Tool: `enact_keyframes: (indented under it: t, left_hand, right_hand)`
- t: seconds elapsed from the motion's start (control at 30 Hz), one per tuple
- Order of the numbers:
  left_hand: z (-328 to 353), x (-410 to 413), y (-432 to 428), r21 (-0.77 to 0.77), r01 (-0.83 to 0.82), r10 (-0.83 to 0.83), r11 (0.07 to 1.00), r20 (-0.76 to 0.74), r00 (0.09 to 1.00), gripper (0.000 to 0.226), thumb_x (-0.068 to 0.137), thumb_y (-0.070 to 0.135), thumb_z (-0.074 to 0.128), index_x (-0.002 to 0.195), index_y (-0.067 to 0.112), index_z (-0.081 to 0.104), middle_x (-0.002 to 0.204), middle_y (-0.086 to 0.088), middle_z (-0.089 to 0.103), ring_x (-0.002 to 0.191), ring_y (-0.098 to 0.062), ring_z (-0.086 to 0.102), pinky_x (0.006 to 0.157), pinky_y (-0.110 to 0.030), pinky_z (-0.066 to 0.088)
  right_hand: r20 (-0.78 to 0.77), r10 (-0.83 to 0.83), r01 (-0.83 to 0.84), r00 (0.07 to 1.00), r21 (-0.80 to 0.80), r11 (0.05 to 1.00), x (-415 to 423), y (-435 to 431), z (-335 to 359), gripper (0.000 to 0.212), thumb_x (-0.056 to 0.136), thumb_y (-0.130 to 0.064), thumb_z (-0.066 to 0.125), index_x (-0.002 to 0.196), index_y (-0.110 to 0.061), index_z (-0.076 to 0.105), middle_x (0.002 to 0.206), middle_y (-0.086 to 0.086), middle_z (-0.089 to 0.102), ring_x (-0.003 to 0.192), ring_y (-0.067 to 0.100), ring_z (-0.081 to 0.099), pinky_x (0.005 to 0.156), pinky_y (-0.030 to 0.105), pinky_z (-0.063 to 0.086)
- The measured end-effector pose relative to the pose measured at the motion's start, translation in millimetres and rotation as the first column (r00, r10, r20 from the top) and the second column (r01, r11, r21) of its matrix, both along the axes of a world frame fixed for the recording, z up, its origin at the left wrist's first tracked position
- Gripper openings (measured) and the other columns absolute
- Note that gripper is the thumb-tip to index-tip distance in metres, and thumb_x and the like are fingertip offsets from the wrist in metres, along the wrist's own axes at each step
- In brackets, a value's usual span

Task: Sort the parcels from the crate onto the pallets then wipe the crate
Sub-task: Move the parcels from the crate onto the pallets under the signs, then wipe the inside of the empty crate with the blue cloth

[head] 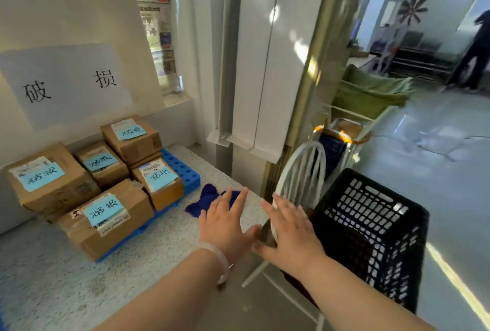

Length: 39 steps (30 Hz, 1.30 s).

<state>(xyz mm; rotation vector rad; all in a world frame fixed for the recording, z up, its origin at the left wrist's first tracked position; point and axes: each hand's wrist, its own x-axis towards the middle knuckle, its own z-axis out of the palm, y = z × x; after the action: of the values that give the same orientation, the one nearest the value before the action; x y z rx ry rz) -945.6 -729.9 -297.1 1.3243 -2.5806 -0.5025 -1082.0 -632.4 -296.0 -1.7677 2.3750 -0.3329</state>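
Black crate sits at right on a white chair, mesh walls, open top facing up. Inside is dark, can't make out contents.

Five cardboard parcels are stacked on a blue pallet at left, against the wall. Each has a light-blue handwritten note on top. One parcel sits on top of another at the back; the rest lie flat. White sign is on the wall above them.

Blue cloth lies crumpled on the speckled surface, just beside the pallet's near corner.

Both arms are stretched forward, palms down, forearms bare. Left hand: fingers straight and spread, tips over the cloth's near edge; contact unclear. Pale bangle on that wrist. Right hand: fingers straight and fanned, over the chair's back rail next to the crate's left wall; can't tell if it touches. Thumbs point at each other, close but apart. Neither hand holds anything.

Frame has motion blur.
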Motion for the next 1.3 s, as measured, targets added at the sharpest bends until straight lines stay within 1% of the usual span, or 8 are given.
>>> enact_keyframes:
  t: [0.2,0.37,0.53,0.67,0.8,0.97,1.13,1.3]
  left_hand:
    - [7.0,-66.1,56.4,0.01,0.118,-0.118,0.993,-0.004,0.993,0.083,0.088,0.067,0.047,0.152,0.047,-0.003,0.164,0.005,0.006,0.15,-0.02,0.007,0.12,-0.049,0.015]
    - [2.6,-133.0,101.8,0.021,0.148,-0.148,0.989,-0.003,0.989,0.083,0.087,0.069,0.045,0.151,0.049,-0.004,0.164,0.004,0.006,0.15,-0.021,0.008,0.12,-0.048,0.015]
    - [-6.0,-210.2,157.1,0.068,0.108,-0.109,0.992,0.01,0.994,0.082,0.088,0.069,0.043,0.152,0.047,-0.003,0.164,0.004,0.006,0.15,-0.021,0.008,0.12,-0.047,0.016]
    - [-17.2,-258.8,191.0,0.127,0.037,-0.041,0.991,0.034,0.999,0.082,0.088,0.07,0.042,0.152,0.046,-0.003,0.164,0.005,0.003,0.151,-0.021,0.006,0.12,-0.05,0.014]
    - [-30.9,-283.0,210.4,0.178,-0.039,0.026,0.983,0.074,0.997,0.082,0.088,0.07,0.042,0.152,0.047,-0.004,0.164,0.007,0.001,0.151,-0.02,0.004,0.121,-0.05,0.011]
    - [-45.0,-299.2,208.3,0.216,-0.102,0.082,0.971,0.097,0.992,0.082,0.089,0.069,0.042,0.152,0.047,-0.006,0.164,0.007,-0.001,0.151,-0.021,0.001,0.122,-0.05,0.006]
    - [-59.5,-319.9,187.2,0.233,-0.118,0.092,0.965,0.123,0.988,0.082,0.09,0.068,0.043,0.152,0.047,-0.006,0.164,0.007,-0.002,0.151,-0.021,-0.001,0.122,-0.049,0.004]
    - [-74.2,-336.3,178.7,0.261,-0.125,0.082,0.957,0.166,0.983,0.081,0.091,0.067,0.043,0.152,0.046,-0.007,0.164,0.007,-0.003,0.151,-0.021,-0.001,0.122,-0.049,0.001]
  right_hand:
    - [0.015,-0.148,0.148,0.989,0.0,0.989,-60.8,69.5,0.2,0.091,0.086,-0.067,0.052,0.154,-0.042,-0.003,0.164,-0.008,-0.011,0.15,0.011,-0.013,0.121,0.04,-0.009]
    - [0.039,-0.222,0.222,0.974,0.013,0.975,-127.4,124.8,-2.3,0.091,0.087,-0.063,0.056,0.154,-0.042,-0.002,0.164,-0.008,-0.009,0.15,0.012,-0.01,0.122,0.041,-0.004]
    - [0.013,-0.217,0.216,0.976,0.044,0.975,-208.3,177.0,0.8,0.091,0.087,-0.064,0.055,0.155,-0.041,-0.002,0.164,-0.007,-0.009,0.151,0.014,-0.008,0.12,0.04,-0.005]
    - [0.009,-0.198,0.197,0.98,0.079,0.977,-264.6,203.8,-3.9,0.091,0.087,-0.064,0.056,0.155,-0.041,0.001,0.164,-0.006,-0.005,0.151,0.018,-0.006,0.122,0.043,-0.001]
    - [0.01,-0.13,0.127,0.992,0.123,0.984,-300.9,211.1,-16.7,0.091,0.086,-0.067,0.053,0.154,-0.04,-0.002,0.165,-0.005,-0.006,0.151,0.016,-0.01,0.123,0.046,-0.001]
    - [0.025,-0.078,0.073,0.997,0.136,0.988,-325.2,192.4,-26.8,0.091,0.087,-0.065,0.054,0.155,-0.038,0.0,0.165,-0.003,-0.002,0.151,0.018,-0.005,0.121,0.043,-0.002]
    - [0.027,-0.012,0.007,1.0,0.192,0.981,-339.4,166.3,-43.5,0.09,0.088,-0.064,0.053,0.154,-0.04,-0.003,0.165,-0.004,-0.005,0.151,0.016,-0.01,0.119,0.042,-0.005]
    - [0.049,-0.014,0.002,0.999,0.226,0.974,-366.7,149.4,-49.9,0.088,0.09,-0.062,0.053,0.155,-0.04,-0.002,0.165,-0.004,-0.003,0.151,0.016,-0.007,0.12,0.042,-0.002]
